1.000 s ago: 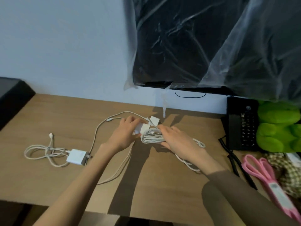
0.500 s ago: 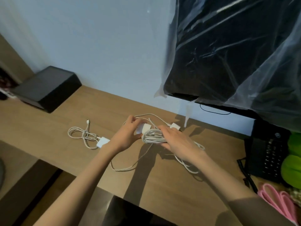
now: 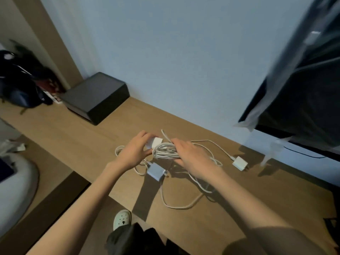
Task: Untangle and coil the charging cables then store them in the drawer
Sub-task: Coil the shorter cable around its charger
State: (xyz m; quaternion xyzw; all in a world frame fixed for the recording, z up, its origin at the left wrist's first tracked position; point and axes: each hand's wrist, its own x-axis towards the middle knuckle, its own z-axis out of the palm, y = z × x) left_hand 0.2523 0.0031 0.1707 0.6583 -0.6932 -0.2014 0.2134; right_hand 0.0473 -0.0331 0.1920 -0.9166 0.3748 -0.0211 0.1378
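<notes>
charging cables are sitting in the middle of the wooden desk, with one white coiled bundle being held just above the surface between both hands. the left hand is closing its fingers and thumb around a white adapter at the bundle's left end. the right hand is wrapping over the bundle's right side, its fingers curling down onto the wound strands and gripping them. under the hands a second adapter is lying flat on the desk, touching loose white cable that is trailing in a wide loop toward the desk's near edge. a third adapter is lying to the right, apart from the hands, with its thin lead running back toward the bundle. a black box is sitting at the far left of the desk against the wall. a dark screen under clear plastic is hanging at the upper right. below the desk edge a pale clog is showing on the floor.
</notes>
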